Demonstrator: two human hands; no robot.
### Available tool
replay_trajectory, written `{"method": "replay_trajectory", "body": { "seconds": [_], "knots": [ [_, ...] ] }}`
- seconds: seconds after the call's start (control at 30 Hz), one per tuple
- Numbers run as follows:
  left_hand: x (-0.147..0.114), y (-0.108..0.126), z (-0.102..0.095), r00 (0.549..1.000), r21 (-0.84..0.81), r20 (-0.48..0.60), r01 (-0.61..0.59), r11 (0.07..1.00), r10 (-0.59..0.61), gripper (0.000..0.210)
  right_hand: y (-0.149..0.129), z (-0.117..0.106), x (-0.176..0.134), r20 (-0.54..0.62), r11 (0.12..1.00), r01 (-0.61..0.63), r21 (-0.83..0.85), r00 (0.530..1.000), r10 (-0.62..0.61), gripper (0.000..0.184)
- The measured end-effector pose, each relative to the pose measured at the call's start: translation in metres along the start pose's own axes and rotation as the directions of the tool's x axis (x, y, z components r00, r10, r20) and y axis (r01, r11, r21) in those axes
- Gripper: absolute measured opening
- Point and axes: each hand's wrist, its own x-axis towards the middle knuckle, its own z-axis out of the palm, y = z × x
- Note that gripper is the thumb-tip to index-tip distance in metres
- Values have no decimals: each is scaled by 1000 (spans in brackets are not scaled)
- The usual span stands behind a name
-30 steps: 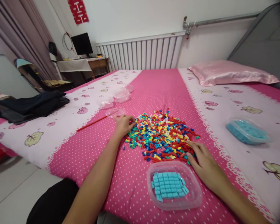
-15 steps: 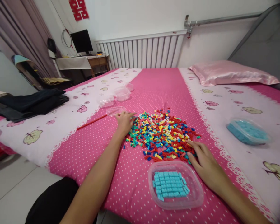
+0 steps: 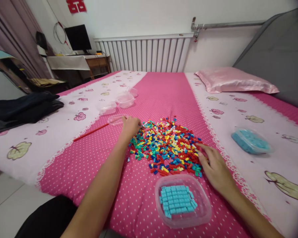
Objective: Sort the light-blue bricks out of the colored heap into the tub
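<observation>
Pink dotted bedding [image 3: 94, 165] lies beneath both hands. Nearest, on the near side of the right fingertips, stands a clear container [image 3: 205, 211] with turquoise blocks [image 3: 177, 200] in rows. Right hand [image 3: 216, 168]: thumb and forefinger apart, at the right edge of the multicoloured block pile [image 3: 166, 145]. This pile spreads between both sets of fingertips. Left hand [image 3: 131, 127]: fingers curled at the pile's left edge; whether they grip a piece cannot be told. Left of them lies a red rod [image 3: 90, 132]; beyond them, clear tubs [image 3: 125, 99], then a white radiator [image 3: 144, 54].
</observation>
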Motion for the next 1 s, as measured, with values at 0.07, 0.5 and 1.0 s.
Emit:
{"method": "replay_trajectory", "body": {
  "seconds": [0.07,0.5,1.0],
  "knots": [
    [14,-7,-9,999,-53,46,-21,998,24,37,-6,-3,31,-18,1000,-20,21,1000,20,47],
    [-10,98,1,703,-454,-220,-688,566,677,16,-53,41,75,258,679,-193,708,966,5,55],
    [-15,80,-9,846,-395,-187,-530,751,499,45,-71,25,78,695,-479,-536,695,673,255,33]
  ]
}}
